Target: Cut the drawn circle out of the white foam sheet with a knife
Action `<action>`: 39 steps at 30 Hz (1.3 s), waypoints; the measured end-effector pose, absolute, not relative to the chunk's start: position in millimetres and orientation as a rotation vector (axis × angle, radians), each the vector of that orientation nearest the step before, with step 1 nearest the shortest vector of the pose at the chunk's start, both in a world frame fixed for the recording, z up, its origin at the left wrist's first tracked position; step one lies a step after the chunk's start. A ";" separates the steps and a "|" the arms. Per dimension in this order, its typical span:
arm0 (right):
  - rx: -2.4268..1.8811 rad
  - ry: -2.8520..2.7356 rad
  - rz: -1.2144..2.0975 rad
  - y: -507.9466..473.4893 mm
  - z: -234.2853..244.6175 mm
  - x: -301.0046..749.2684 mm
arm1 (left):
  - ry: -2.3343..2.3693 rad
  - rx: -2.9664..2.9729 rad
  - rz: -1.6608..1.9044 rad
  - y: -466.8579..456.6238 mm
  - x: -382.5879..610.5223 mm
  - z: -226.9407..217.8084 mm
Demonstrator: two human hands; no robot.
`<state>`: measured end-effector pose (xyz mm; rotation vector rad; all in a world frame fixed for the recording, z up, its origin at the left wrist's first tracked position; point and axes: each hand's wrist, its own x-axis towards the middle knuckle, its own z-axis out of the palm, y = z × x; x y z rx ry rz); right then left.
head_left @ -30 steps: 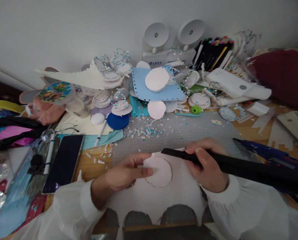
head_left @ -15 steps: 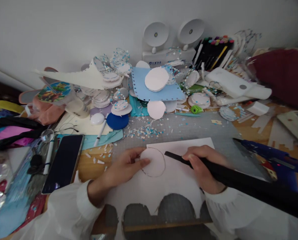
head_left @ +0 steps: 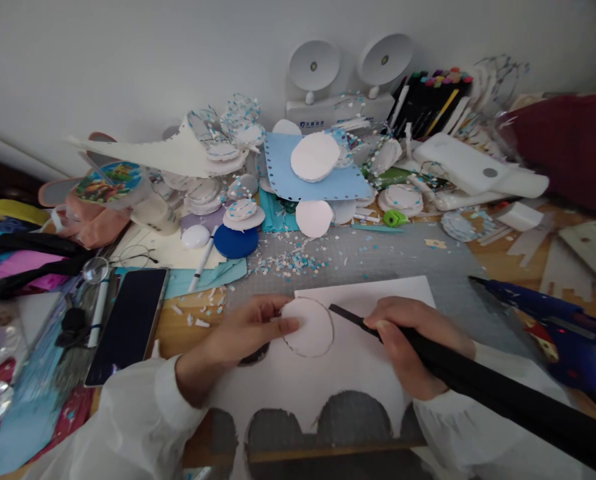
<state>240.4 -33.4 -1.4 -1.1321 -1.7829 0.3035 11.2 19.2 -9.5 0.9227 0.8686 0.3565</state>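
My left hand (head_left: pixel 251 330) pinches the left edge of a white round disc (head_left: pixel 311 327), thumb on top. The disc lies within a white foam-like sheet (head_left: pixel 368 360), a dark cut line showing around its edge. Round bites are missing from the sheet's near edge, and another gap shows under my left hand. A long black craft knife (head_left: pixel 478 370) with a narrow flat blade sits in my closed right hand (head_left: pixel 411 340). Its tip is just right of the disc's upper right edge; whether it touches the sheet I cannot tell.
A grey cutting mat (head_left: pixel 403 253) lies under the sheet, with scattered blue and white bits (head_left: pixel 293 263). To the right rests a blue glue gun (head_left: pixel 543 307), to the left a phone (head_left: pixel 131 320). White discs, a blue sheet (head_left: pixel 278 167) and a two-headed lamp (head_left: pixel 338 110) crowd the back.
The disc and sheet sit very slightly farther right and lower in view. A dark gap now shows beneath my left hand. Both hands keep their grips.
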 end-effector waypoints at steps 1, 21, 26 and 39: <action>-1.131 -1.782 0.297 -33.5 -2.1 240.7 | 0.869 0.920 0.354 19.1 11.1 -10.0; -1.195 -1.901 0.226 -28.0 -9.2 231.7 | 0.868 0.960 0.354 19.1 11.3 -13.7; -1.305 -1.860 0.339 -27.1 -9.1 227.4 | 0.921 0.987 0.332 18.3 10.8 -14.3; -1.420 -1.686 0.575 -26.5 -8.0 221.4 | 1.016 1.203 0.384 13.0 14.5 -12.0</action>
